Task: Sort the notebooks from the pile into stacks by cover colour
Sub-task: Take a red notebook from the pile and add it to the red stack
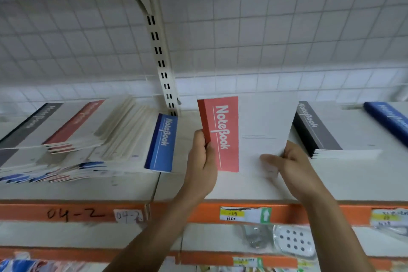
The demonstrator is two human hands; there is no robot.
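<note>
A thick bundle of red-banded notebooks [247,132] is held tilted up above the middle of the shelf [132,187]. My left hand [202,161] grips its red spine side. My right hand [284,161] pinches its lower right corner, thumb on the white cover. To the left lies a loose pile [88,150] of mixed notebooks, with a blue-banded notebook [162,142] leaning at its right end and a red-banded stack [72,130] on top. At the right sits a black-banded stack [320,130], and beyond it a blue-banded stack [390,119].
A slotted upright post [161,55] and a wire grid back panel stand behind the shelf. The orange shelf edge [88,212] carries price labels. Bagged goods [287,240] lie on the lower shelf. A black-banded notebook [28,126] lies at the far left.
</note>
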